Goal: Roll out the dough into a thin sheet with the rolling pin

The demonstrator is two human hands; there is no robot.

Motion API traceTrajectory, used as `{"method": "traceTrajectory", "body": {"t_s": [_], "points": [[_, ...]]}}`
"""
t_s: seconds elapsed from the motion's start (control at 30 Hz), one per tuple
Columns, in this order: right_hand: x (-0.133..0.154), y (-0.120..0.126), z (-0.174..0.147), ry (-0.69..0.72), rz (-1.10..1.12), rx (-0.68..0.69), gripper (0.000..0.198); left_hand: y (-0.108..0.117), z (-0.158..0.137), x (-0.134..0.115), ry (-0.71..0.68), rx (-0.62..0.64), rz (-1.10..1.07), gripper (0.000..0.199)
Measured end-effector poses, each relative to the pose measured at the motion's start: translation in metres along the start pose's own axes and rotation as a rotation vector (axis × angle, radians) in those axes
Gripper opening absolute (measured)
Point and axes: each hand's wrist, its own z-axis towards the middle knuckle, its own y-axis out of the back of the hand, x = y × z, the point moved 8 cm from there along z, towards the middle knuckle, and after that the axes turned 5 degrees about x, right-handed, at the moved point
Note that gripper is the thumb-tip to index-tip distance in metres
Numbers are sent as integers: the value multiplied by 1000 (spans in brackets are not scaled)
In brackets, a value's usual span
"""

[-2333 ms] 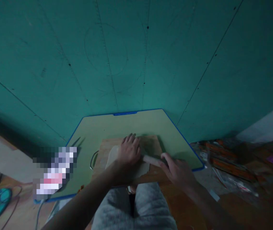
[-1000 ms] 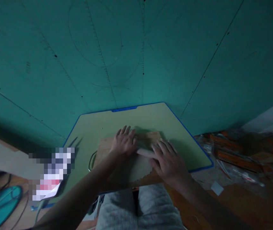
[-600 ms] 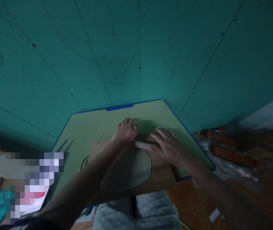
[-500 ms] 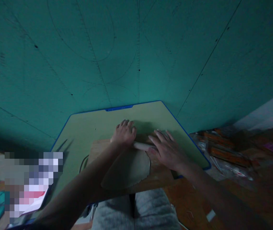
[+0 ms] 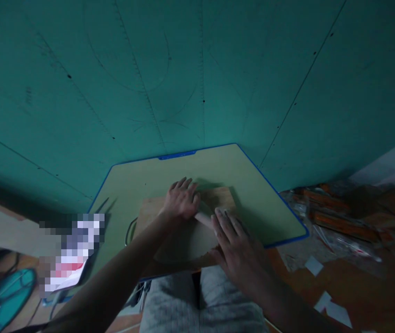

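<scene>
A pale rolling pin (image 5: 204, 219) lies slantwise over a thin, flat sheet of dough or clay (image 5: 187, 243) on a wooden board (image 5: 151, 208). My left hand (image 5: 182, 200) rests palm down on the pin's far left end, its fingers stretched forward. Over the pin's near right end lies my right hand (image 5: 234, 240), fingers long and flat. Both palms press on the pin rather than wrap round it. My left forearm hides part of the sheet and the board's left side.
The board sits on a pale table (image 5: 131, 180) with a blue rim, against a green wall (image 5: 183, 69). A device with a blurred screen (image 5: 76, 254) and a thin pointed tool (image 5: 103, 203) are at left. Plastic-wrapped goods (image 5: 343, 224) and paper scraps (image 5: 336, 312) lie on the floor.
My right hand has come nearer to my body, turning the rolling pin to a steeper slant. My left hand stays at its far end. The view has shifted slightly.
</scene>
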Motion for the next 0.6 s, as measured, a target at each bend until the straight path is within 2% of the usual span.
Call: {"method": "traceTrajectory", "body": {"t_s": [0.1,0.2,0.4,0.5,0.6], "points": [[-12,-1,5,50,3,23,59,-1,18,-3,34,54,-5,42],[-27,-2,11,74,9,55,57,-2,38,-13,9,101,-7,42],[-53,-1,18,15,-36,122,53,0,66,-31,-66,127,-3,42],[-45,-1,15,-8,-39,141,52,-1,54,-25,-61,98,-16,40],[-29,-2,10,-16,-56,105,55,1,16,-10,-26,4,-27,40]]}}
